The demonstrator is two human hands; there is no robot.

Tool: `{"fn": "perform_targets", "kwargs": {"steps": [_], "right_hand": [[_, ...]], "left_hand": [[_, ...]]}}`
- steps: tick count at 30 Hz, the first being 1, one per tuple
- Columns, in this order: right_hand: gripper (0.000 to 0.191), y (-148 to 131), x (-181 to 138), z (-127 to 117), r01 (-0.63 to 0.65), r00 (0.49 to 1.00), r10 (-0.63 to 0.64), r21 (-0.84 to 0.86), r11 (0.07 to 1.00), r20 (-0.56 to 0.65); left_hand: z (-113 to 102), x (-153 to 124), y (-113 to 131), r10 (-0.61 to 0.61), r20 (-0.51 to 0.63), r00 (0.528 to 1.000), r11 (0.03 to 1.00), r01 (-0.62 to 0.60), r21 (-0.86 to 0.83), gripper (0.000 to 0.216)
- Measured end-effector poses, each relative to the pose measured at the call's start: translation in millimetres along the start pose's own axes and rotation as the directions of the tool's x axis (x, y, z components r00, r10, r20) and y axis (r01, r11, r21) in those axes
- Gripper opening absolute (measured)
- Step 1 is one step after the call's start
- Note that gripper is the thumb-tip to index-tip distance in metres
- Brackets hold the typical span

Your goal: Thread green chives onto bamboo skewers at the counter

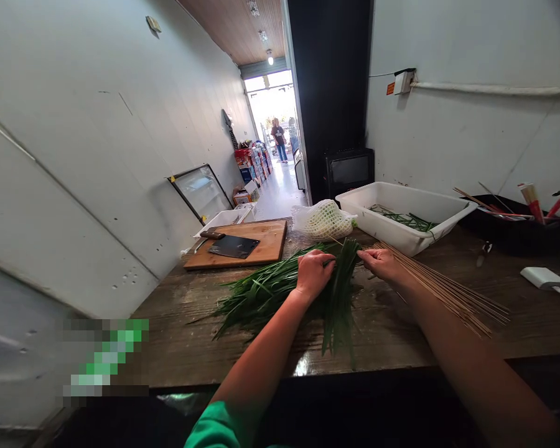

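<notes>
Long flat green leaves, which look like garlic chives (270, 286), lie in a loose pile on the wooden table. My left hand (315, 272) is closed at the edge of a separate bunch of chives (340, 292), whose leaf ends hang toward the table's front. On the bunch's other side, my right hand (380, 262) pinches at its upper end. A thin skewer (336, 240) shows just left of the bunch, in line with my right fingertips; the leaves hide its middle. Beside and partly under my right forearm lies a fan of bamboo skewers (441, 283).
A cleaver (233, 246) rests on a cutting board (273, 239) at left. Behind the chives are a net-wrapped vegetable (324, 219) and a white tub (401, 233) with green scraps. At right sit a black basin (508, 239) with brushes and a white adapter (539, 278).
</notes>
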State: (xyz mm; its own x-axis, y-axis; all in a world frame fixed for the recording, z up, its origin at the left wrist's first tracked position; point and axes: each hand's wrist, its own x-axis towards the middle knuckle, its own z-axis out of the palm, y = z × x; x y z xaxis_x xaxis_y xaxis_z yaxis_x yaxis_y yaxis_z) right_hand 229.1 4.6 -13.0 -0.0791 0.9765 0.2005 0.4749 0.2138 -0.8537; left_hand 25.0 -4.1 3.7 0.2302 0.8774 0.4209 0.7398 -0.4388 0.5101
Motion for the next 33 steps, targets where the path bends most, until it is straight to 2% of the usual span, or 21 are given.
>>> {"fn": "perform_targets", "kwargs": {"steps": [4, 11, 16, 21, 24, 28, 30, 33], "right_hand": [[0.05, -6.2, -2.4, -0.4, -0.005, 1.0, 0.005, -0.007, 1.0, -0.01], [0.05, -15.9, -7.2, -1.3, 0.015, 1.0, -0.015, -0.006, 1.0, -0.004], [0.048, -21.1, -10.3, -0.6, 0.044, 0.999, -0.045, 0.012, 0.999, 0.009], [0.05, -20.4, -10.4, -0.4, 0.056, 0.998, -0.056, 0.008, 0.998, -0.008], [0.05, -20.8, -10.8, -0.5, 0.056, 0.998, -0.056, -0.004, 0.998, -0.011], [0.049, -24.2, -12.4, -0.6, 0.068, 0.998, -0.068, -0.006, 0.998, -0.007], [0.049, -26.0, -13.2, -0.8, 0.086, 0.996, -0.086, -0.027, 0.996, -0.001], [0.048, -27.8, -14.4, -0.7, 0.137, 0.99, -0.138, -0.066, 0.988, 0.001]], "left_hand": [[-2.6, 3.5, -1.4, -0.07, -0.05, 0.996, 0.979, 0.059, -0.196, 0.018], [-11.9, 9.1, -12.7, -0.177, 0.057, 0.983, 0.812, 0.178, -0.555, 0.024], [-9.3, 11.6, -18.2, -0.233, 0.059, 0.971, 0.746, 0.217, -0.63, 0.022], [-12.6, 9.8, -15.1, -0.181, 0.134, 0.974, 0.818, 0.225, -0.529, 0.016], [-16.2, 8.3, -18.1, -0.14, 0.202, 0.969, 0.821, 0.228, -0.524, 0.022], [-15.4, 8.9, -27.4, -0.211, 0.225, 0.951, 0.71, 0.308, -0.634, 0.016], [-13.8, 10.3, -30.2, -0.271, 0.197, 0.942, 0.636, 0.329, -0.698, 0.013], [-13.0, 12.6, -30.5, -0.346, 0.137, 0.928, 0.527, 0.313, -0.79, 0.022]]}}
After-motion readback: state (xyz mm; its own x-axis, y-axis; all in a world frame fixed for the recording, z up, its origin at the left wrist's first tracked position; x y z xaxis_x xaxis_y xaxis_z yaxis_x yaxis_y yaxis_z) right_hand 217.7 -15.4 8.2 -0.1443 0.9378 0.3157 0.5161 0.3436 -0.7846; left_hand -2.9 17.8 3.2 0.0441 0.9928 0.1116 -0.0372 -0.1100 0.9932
